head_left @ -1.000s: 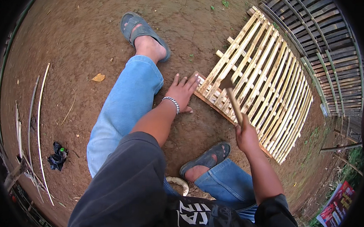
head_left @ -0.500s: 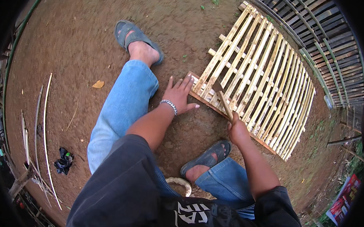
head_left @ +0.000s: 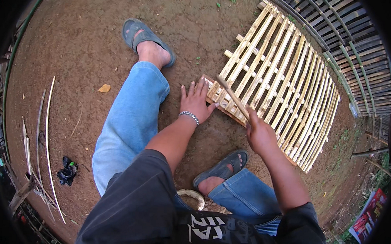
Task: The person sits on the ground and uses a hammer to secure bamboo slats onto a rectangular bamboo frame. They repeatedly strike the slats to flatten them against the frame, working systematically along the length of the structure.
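Head view: looked down on dirt ground (head_left: 87,47), slat panel (head_left: 289,73) lying right of centre, set at a slant, next to both hands. Rested left hand (head_left: 196,103) at the panel's left corner, fingers spread apart, index over the edge board (head_left: 230,114), thumb by its outer side. Wore chain bracelet (head_left: 190,115) on that wrist. Gripped hammer (head_left: 235,100) in right hand (head_left: 260,132), fingers clamped round the lower handle. Pointed handle up and left, head end over the slats near the left hand. Couldn't tell contact or gap between hammer head and wood.

Planted sandals (head_left: 147,36) on dirt, left foot well forward, right foot closer in, below the panel. Saw pale curved thing (head_left: 197,199) between the legs, partly hidden. Spotted dry leaf (head_left: 104,88), black bag (head_left: 66,172) and long thin sticks (head_left: 48,131) on the left. Noted slatted fence (head_left: 360,55) beyond the panel, red banner (head_left: 370,212) at lower right.
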Motion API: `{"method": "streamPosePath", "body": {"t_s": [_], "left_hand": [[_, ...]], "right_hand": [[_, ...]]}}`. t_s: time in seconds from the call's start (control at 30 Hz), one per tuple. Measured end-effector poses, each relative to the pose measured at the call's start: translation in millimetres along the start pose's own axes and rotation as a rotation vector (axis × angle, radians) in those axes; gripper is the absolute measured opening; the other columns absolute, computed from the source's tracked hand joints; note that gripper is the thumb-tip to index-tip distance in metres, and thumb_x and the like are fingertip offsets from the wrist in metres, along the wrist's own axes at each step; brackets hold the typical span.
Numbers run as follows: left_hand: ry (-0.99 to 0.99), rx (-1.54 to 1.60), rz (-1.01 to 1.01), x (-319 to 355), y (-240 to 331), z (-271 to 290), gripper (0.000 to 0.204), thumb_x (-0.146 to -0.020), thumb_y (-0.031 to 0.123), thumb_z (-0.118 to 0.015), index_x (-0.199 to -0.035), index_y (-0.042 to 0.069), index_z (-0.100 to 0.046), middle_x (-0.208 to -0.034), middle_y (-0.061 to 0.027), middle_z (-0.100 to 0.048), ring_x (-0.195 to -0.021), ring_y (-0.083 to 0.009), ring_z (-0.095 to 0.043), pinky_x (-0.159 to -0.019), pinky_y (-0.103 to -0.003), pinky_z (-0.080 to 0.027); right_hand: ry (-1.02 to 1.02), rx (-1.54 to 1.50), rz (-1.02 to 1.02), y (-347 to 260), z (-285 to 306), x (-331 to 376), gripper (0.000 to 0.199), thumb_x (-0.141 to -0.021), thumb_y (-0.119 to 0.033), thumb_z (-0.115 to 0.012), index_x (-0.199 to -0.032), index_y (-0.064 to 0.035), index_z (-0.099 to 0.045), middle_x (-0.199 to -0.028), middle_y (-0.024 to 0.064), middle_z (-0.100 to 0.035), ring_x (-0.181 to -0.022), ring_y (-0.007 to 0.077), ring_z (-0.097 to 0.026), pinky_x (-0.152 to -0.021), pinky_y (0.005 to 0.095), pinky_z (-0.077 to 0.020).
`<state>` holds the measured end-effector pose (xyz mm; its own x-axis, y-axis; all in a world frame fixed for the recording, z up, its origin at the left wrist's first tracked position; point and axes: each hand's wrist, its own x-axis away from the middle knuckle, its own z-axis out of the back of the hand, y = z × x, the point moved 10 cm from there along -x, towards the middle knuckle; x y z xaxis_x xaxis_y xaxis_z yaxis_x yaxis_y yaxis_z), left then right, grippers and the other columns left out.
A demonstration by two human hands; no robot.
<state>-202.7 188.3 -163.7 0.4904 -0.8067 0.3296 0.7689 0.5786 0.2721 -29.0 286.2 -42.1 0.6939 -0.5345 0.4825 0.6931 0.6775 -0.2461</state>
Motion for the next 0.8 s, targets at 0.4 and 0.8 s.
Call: {"method": "streamPosePath", "body": {"t_s": [0.4, 0.8], "left_hand": [[-0.002, 0.003, 0.009, -3, 2, 1, 0.092, -0.098, 0.065, -0.052, -0.165, 0.008, -0.026, -0.175, -0.0081, -0.017, -0.158, -0.0335, -0.025, -0.128, -0.061, -0.012], [-0.060, -0.012, 0.019, 0, 2, -4, 0.093, -0.098, 0.068, -0.049, -0.166, 0.009, -0.023, -0.175, -0.0076, -0.015, -0.158, -0.0324, -0.024, -0.128, -0.061, -0.011]], "right_hand": [[-0.004, -0.031, -0.093, 26, -13, 1, 0.048, -0.103, -0.022, -0.057, -0.150, -0.0174, -0.046, -0.100, 0.0257, -0.072, -0.091, 0.0436, -0.072, -0.081, 0.0528, -0.0564], [0.041, -0.213, -0.140, 49, -77, 15, 0.048, -0.102, -0.018, -0.061, -0.146, -0.0111, -0.045, -0.097, 0.0292, -0.071, -0.090, 0.0512, -0.069, -0.079, 0.0564, -0.0553]]}}
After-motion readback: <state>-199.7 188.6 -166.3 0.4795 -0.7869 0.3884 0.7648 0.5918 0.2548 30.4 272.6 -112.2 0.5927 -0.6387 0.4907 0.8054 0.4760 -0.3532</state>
